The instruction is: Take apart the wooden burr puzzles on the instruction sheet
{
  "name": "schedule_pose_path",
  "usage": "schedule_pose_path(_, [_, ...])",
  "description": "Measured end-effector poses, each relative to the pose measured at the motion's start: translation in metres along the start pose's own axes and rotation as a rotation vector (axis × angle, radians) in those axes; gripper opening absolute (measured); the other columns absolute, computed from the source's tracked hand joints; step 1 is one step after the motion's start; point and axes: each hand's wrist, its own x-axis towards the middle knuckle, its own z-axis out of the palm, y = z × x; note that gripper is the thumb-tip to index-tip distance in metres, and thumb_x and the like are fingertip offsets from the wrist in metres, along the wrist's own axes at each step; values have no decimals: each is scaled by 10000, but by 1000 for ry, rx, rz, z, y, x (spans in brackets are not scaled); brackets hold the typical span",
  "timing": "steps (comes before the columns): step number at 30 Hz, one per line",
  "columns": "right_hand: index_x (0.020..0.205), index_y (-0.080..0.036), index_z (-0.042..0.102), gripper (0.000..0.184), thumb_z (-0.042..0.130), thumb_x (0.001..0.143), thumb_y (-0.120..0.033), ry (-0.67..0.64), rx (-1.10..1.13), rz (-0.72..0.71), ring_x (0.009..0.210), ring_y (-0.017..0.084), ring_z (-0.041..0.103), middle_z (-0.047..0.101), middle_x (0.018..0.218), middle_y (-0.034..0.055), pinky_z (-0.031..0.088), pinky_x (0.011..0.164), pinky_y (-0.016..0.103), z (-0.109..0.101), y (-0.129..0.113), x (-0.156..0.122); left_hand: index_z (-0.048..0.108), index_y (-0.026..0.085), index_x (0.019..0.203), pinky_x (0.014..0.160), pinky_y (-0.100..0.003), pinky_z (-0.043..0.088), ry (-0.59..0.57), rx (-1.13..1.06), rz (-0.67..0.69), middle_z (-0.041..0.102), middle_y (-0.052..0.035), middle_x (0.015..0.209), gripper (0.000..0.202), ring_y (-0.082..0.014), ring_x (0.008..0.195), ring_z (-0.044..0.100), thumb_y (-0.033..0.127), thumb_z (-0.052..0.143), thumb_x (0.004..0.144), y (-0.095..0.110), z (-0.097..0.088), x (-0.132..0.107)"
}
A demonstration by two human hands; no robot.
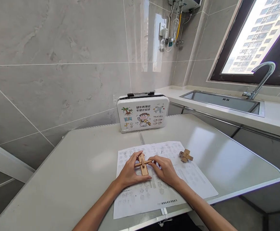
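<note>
A wooden puzzle (144,169), made of a flat block crossed by a thin round rod, is held over a printed paper sheet (130,205). My left hand (130,169) grips the block, thumb at its near end and fingers at its far end. The right end of the rod is pinched between the fingertips of my right hand (164,168). To the right, an interlocking wooden burr puzzle (185,156) rests at the edge of the sheet, apart from both hands. Small drawings and Chinese text cover the sheet.
A white folding table (87,166) carries everything. At its back stands a small white case (143,112) with cartoon prints and a black handle, near the tiled wall (58,80). Off to the right are a counter with a sink (226,100), a curved faucet (262,80) and a window.
</note>
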Motion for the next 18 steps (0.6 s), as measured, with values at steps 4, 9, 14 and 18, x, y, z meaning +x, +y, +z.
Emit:
schedule_pose_path(4, [1087, -248, 717, 182, 559, 1048, -329, -10, 148, 92, 739, 188, 661, 777, 1025, 55, 488, 631, 289, 2, -2, 1, 355, 317, 1535, 1078, -508, 535, 34, -172, -103, 583, -125, 1447, 1087, -323, 1265, 632, 444, 959, 641, 2, 2, -2])
schedule_pose_path(9, [1058, -249, 732, 198, 586, 1026, -378, -14, 251, 182, 715, 197, 667, 788, 988, 49, 492, 624, 302, 2, -3, 4, 482, 288, 1443, 1102, -496, 505, 77, -116, -45, 606, -116, 1439, 996, -324, 1239, 642, 406, 982, 589, 5, -1, -1])
schedule_pose_path(14, [1082, -244, 730, 231, 558, 1035, -389, -80, 322, 217, 866, 223, 712, 784, 1061, 62, 522, 764, 333, 0, -3, 6, 483, 277, 1449, 1039, -463, 535, 126, -87, -72, 639, -105, 1392, 942, -288, 1116, 691, 425, 950, 644, 1, 2, -1])
schedule_pose_path(18, [1154, -239, 696, 270, 521, 1047, -414, -15, 297, 254, 989, 242, 681, 749, 1147, 80, 505, 813, 344, 1, 1, 7, 443, 285, 1486, 1037, -457, 531, 111, -15, -53, 585, -113, 1440, 941, -294, 1162, 661, 401, 917, 681, -2, 5, -2])
